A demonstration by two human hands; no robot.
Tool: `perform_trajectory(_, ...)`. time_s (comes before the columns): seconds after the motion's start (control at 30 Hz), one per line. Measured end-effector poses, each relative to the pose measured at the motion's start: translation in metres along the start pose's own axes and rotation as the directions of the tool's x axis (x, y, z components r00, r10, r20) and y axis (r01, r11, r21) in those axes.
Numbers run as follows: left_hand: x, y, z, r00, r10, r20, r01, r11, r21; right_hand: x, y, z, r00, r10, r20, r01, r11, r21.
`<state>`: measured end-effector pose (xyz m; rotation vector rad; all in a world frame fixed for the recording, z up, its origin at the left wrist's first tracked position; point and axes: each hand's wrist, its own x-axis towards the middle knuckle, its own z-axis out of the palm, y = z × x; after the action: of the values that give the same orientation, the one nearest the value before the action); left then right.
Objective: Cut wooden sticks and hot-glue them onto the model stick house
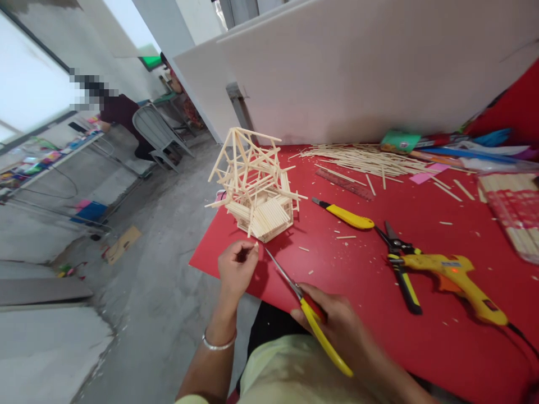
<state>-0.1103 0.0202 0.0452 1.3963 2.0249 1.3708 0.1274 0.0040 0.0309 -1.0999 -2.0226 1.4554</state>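
Observation:
In my right hand [332, 314] is a pair of long-nose pliers [288, 275] with yellow and red handles, its thin jaws pointing up and left. My left hand [238, 266] is closed in a pinch on a small pale wood piece [256, 245], just left of the pliers' tip. Directly beyond both stands a model house [269, 216] built of thin wooden sticks, with an open stick frame rising above its base. It rests near the left corner of the red table [337, 269]. The pliers' tip is apart from the model.
On the table lie a yellow utility knife [349, 216], cutting pliers [402, 275], a yellow glue gun [458, 275] with a cord, a ruler [345, 184] and a pile of sticks [362, 160]. Packed sticks [511, 207] lie right. A person [120, 118] sits far left.

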Motion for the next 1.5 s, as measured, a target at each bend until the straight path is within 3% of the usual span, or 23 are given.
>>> perform_trajectory(0.07, -0.008, -0.006, 0.013, 0.996, -0.029, 0.085, 0.028, 1.000, 0.009, -0.009, 0.015, 0.001, 0.987, -0.005, -0.160, -0.041, 0.958, -0.283)
perform_trajectory(0.17, -0.017, -0.014, 0.045, 0.967, -0.050, 0.249, 0.049, 0.999, 0.011, -0.021, 0.039, 0.001, 0.926, -0.039, -0.377, -0.219, 0.756, -0.617)
perform_trajectory(0.27, -0.017, -0.018, 0.081, 0.947, 0.007, 0.321, -0.018, 0.999, 0.030, -0.032, 0.054, -0.006, 0.872, -0.027, -0.488, -0.392, 0.558, -0.731)
perform_trajectory(0.4, -0.005, -0.018, 0.116, 0.941, 0.018, 0.337, -0.085, 0.979, 0.185, -0.040, 0.053, -0.018, 0.850, 0.043, -0.525, -0.480, 0.476, -0.737)
perform_trajectory(0.53, 0.001, -0.018, 0.123, 0.945, 0.071, 0.320, -0.142, 0.968, 0.206, -0.039, 0.042, -0.025, 0.852, 0.134, -0.507, -0.511, 0.427, -0.746)
perform_trajectory(0.67, -0.006, -0.025, 0.109, 0.950, 0.162, 0.267, -0.173, 0.985, 0.019, -0.036, 0.034, -0.037, 0.850, 0.200, -0.488, -0.526, 0.364, -0.768)
perform_trajectory(0.77, -0.014, -0.033, 0.094, 0.977, 0.099, 0.190, -0.079, 0.991, -0.111, -0.026, 0.026, -0.042, 0.866, 0.136, -0.482, -0.492, 0.412, -0.767)
perform_trajectory(0.9, -0.020, -0.039, 0.079, 0.993, -0.058, 0.099, 0.076, 0.978, -0.196, 0.019, 0.016, -0.032, 0.919, -0.037, -0.392, -0.305, 0.563, -0.768)
perform_trajectory(1.07, -0.021, -0.037, 0.063, 0.984, -0.140, 0.109, 0.166, 0.944, -0.286, 0.084, 0.024, -0.014, 0.930, 0.024, -0.366, -0.299, 0.627, -0.719)
perform_trajectory(1.2, -0.022, -0.031, 0.050, 0.964, -0.213, 0.158, 0.261, 0.869, -0.420, 0.089, 0.021, -0.007, 0.929, 0.039, -0.369, -0.305, 0.646, -0.700)
perform_trajectory(1.27, -0.021, -0.025, 0.042, 0.952, -0.224, 0.206, 0.298, 0.824, -0.481, 0.079, 0.005, -0.004, 0.933, -0.023, -0.360, -0.229, 0.733, -0.640)
perform_trajectory(1.3, -0.021, -0.021, 0.039, 0.943, -0.229, 0.243, 0.325, 0.791, -0.518, 0.074, -0.006, -0.002, 0.924, -0.097, -0.370, -0.150, 0.799, -0.583)
perform_trajectory(1.37, -0.018, -0.012, 0.031, 0.926, -0.249, 0.285, 0.375, 0.699, -0.609, 0.066, -0.032, 0.002, 0.856, -0.290, -0.428, 0.044, 0.866, -0.499)
perform_trajectory(1.5, -0.010, 0.002, 0.020, 0.892, -0.301, 0.337, 0.449, 0.508, -0.735, 0.071, -0.067, 0.013, 0.692, -0.570, -0.444, 0.287, 0.781, -0.556)
